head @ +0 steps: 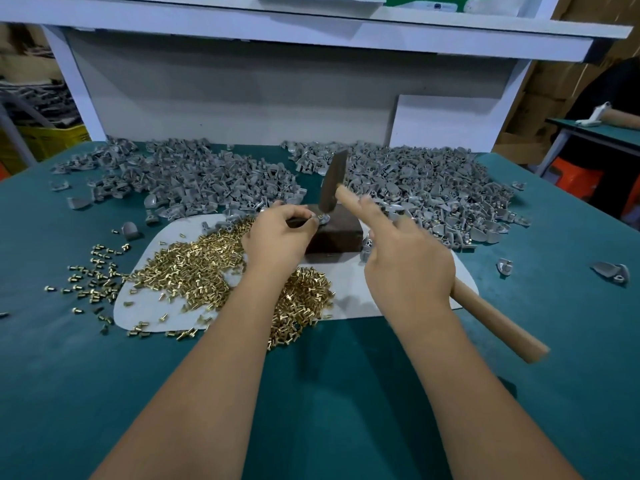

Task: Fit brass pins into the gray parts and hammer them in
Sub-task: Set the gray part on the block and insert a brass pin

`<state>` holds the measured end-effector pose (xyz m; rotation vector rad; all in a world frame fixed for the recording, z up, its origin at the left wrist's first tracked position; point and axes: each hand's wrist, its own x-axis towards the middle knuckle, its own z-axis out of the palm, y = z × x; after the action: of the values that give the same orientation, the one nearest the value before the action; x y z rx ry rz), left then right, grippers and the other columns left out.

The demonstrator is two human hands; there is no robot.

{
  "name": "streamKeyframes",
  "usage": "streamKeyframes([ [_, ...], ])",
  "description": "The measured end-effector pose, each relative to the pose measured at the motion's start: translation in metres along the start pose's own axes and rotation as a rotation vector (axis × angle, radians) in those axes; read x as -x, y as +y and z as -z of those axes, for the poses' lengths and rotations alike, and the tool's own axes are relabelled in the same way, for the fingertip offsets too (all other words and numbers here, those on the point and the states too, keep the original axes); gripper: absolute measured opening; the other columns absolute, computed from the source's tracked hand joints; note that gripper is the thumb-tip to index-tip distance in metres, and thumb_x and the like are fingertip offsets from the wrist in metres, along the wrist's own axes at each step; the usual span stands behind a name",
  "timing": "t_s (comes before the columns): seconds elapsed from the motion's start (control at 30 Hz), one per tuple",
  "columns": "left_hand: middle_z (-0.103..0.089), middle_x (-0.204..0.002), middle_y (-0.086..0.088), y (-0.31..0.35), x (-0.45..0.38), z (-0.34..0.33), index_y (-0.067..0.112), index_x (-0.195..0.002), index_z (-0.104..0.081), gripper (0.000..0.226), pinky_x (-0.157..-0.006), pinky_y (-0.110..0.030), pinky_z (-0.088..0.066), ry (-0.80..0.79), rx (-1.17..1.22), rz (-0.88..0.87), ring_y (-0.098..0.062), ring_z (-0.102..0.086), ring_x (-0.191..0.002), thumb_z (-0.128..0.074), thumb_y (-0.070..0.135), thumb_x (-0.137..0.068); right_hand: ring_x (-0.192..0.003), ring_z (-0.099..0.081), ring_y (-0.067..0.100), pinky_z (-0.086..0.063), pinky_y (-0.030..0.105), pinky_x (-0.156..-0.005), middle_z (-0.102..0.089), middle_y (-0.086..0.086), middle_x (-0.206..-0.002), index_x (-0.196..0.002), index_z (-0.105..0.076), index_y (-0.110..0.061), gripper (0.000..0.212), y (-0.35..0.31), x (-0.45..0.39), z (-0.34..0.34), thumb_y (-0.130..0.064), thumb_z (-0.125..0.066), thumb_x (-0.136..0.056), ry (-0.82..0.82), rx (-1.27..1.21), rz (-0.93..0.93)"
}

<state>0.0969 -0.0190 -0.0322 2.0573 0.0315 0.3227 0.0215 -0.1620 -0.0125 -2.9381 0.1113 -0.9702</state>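
Right, head cam: left hand [277,233] pinches a gray part [321,219] w/ a brass pin on top of the dark block [334,233], fingers curled tight. Right hand [408,261] has its grip wrapped round the wooden hammer [491,315] handle, index finger out straight, head just above the part. Loose brass pins [194,265] heaped on the white mat [349,303], left of block; gray parts piled [426,188] at back of the green worktop [346,393].

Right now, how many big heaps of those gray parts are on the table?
2: a left heap and a right heap along the table's back edge, split by a gap behind the hammer. Strays lie around; more may be hidden.
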Motion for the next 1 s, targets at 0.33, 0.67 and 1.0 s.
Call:
streamKeyframes([
  [0.33, -0.066, -0.123, 0.011, 0.000, 0.000, -0.002, 0.040, -0.068, -0.063, 0.021, -0.108, -0.049, -0.036, 0.014, -0.016, 0.020, -0.017, -0.054, -0.123, -0.072, 0.037, -0.087, -0.066, -0.041, 0.024, -0.028, 0.031, -0.054, -0.058, 0.010, -0.090, -0.145, -0.034, -0.033, 0.068, -0.004, 0.001, -0.002, -0.012, -0.059, -0.085, 0.001, -0.045, -0.037],
  [0.67, -0.065, -0.114, 0.017, 0.000, -0.001, -0.004, 0.039, -0.075, -0.065, 0.014, -0.110, -0.046, -0.032, 0.042, -0.076, 0.008, -0.014, -0.055, -0.118, -0.071, 0.038, -0.088, -0.057, -0.033, 0.022, -0.026, 0.028, -0.049, -0.053, 0.013, -0.073, -0.138, -0.050, -0.022, 0.071, -0.008, 0.004, 0.000, 0.000, -0.069, -0.073, 0.205, -0.117, -0.033],
  [1.0, -0.062, -0.111, 0.023, -0.003, -0.004, 0.007, 0.038, -0.074, -0.068, 0.013, -0.107, -0.050, -0.036, -0.081, 0.041, -0.031, -0.014, -0.054, -0.114, -0.071, 0.036, -0.087, -0.067, -0.048, 0.030, -0.031, 0.033, -0.055, -0.049, 0.013, -0.107, -0.140, -0.032, -0.025, 0.056, 0.014, -0.012, -0.009, -0.011, -0.052, -0.089, -0.118, 0.004, -0.254],
])
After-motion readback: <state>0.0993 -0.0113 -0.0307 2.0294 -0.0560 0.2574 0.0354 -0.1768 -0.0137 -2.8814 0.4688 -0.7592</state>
